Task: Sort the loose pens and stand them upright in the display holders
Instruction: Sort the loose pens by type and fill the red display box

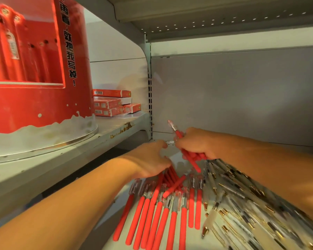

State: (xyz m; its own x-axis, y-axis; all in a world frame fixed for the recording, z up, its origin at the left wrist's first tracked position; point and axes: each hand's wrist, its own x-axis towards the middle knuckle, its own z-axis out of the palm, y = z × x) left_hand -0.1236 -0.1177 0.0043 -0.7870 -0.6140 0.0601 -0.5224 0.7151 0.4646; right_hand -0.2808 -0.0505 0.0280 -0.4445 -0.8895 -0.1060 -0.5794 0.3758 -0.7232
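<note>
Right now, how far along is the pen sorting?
Done: red pens lie grouped beside the gold-tipped pens; some pens stand in the red display holder. In hand: right hand grips a red bundle; left hand is on the loose ones. Left: nearly everything on the shelf.

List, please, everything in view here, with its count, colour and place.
round red display holder: one, red with a white base, left shelf.
upright red pens: several, red, inside the holder.
flat red cardboard boxes: about four, red and white, stacked behind the holder.
loose red-barrelled pens with clear caps: over ten, red, lower shelf, centre.
loose clear pens with gold tips: many, clear and gold, lower shelf, right.
grey metal shelving: one unit, grey, all around.
left hand: one, on the loose red pens; grip hidden.
right hand: one, gripping a bundle of red pens.
</note>
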